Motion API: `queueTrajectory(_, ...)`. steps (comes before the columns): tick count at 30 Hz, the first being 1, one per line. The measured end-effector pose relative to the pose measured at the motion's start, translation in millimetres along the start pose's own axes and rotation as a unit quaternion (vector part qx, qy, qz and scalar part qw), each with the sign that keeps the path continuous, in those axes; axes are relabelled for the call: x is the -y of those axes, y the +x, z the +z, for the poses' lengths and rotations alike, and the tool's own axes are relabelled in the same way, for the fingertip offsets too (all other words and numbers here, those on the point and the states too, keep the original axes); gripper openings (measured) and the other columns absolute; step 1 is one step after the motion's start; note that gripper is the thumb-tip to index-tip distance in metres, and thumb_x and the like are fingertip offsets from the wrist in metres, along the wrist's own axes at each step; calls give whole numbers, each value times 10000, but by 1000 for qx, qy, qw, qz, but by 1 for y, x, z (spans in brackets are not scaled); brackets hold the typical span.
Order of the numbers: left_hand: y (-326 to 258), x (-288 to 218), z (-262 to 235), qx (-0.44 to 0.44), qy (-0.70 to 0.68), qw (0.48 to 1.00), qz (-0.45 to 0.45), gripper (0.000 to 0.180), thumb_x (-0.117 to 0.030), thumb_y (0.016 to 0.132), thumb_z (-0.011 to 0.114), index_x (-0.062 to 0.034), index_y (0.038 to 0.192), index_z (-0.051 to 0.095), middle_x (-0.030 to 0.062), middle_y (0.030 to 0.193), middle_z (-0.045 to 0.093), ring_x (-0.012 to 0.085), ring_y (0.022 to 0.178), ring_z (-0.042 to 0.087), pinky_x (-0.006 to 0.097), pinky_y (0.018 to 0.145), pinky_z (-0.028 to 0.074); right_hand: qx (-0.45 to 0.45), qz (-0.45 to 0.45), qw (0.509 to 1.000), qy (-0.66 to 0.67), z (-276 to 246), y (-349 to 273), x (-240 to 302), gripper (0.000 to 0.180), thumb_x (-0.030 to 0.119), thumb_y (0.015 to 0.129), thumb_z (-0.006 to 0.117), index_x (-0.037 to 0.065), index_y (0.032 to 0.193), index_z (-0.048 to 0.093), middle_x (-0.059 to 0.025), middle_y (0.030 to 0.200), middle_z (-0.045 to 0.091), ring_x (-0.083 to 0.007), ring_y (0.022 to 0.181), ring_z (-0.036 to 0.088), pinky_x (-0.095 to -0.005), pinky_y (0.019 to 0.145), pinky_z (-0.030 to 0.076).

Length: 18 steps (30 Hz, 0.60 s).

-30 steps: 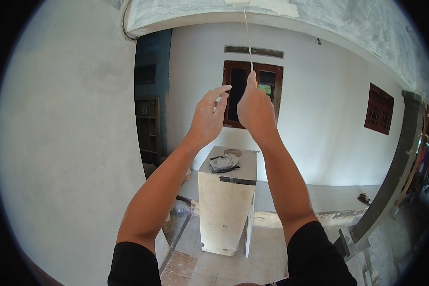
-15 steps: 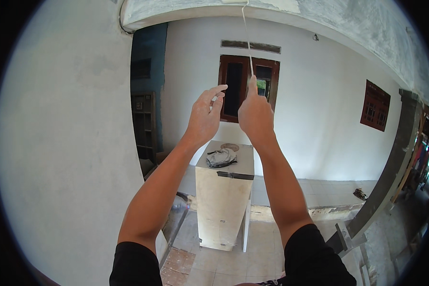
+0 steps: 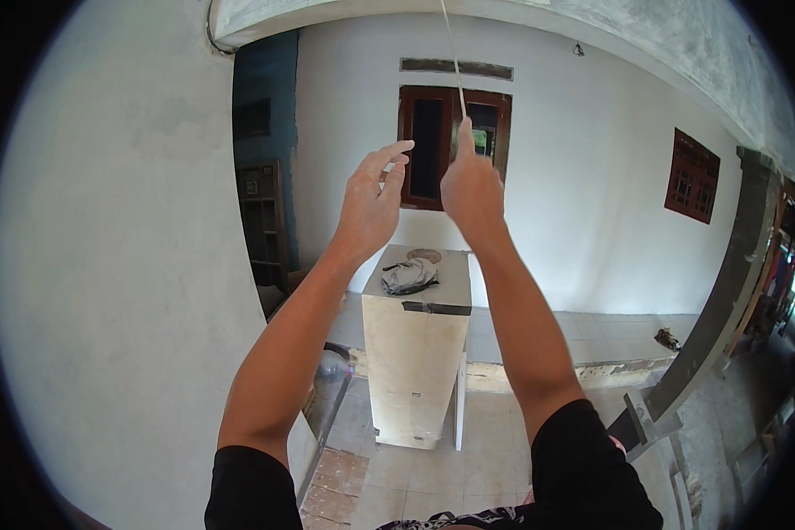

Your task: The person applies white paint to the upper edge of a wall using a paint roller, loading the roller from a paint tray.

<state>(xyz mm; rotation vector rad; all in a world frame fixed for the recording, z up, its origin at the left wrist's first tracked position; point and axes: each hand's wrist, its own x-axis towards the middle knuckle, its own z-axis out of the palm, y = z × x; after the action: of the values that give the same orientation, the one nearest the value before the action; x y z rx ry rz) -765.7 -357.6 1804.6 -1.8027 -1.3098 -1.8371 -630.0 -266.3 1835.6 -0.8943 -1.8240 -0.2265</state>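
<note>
My right hand (image 3: 473,196) is raised in front of the window, its index finger stretched upward and the other fingers curled in. A thin whitish strip (image 3: 453,55) runs down from the top of the picture to that fingertip and appears gripped there; its lower part is hidden by the hand. To the left, my left hand (image 3: 373,201) is held up at nearly the same height. Its fingers are loosely bent and apart, with nothing seen between them. The strip's material cannot be made out.
Below the hands stands a tall pale cabinet (image 3: 415,371) with a crumpled grey-and-black bundle (image 3: 409,276) on top. Close on the left is a grey plastered wall (image 3: 124,265). A pale beam (image 3: 592,26) crosses overhead. Behind is a brown-framed window (image 3: 455,99).
The view has tipped down slightly, so the room sits higher in the picture and the strip's upper end has left it. Both hands keep nearly the same pose.
</note>
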Motion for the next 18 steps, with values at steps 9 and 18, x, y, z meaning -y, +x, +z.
queueTrajectory(9,-3,17,2,0,-13,1000,6,371,-183,1097,492,-121,1438,624,99,1227,674,189,941,627,331,870,524,10,3,1000,27,25,-20,8,725,36,950,576,-27,1612,285,-269,896,725,-423,821,756,-496,716,625)
queueTrajectory(18,4,32,7,8,-36,999,0,369,-194,1101,496,-111,1437,623,105,1239,668,198,954,627,346,905,522,-21,-5,1000,20,18,-6,4,728,37,936,586,-11,1610,315,-278,882,719,-419,791,752,-498,690,615)
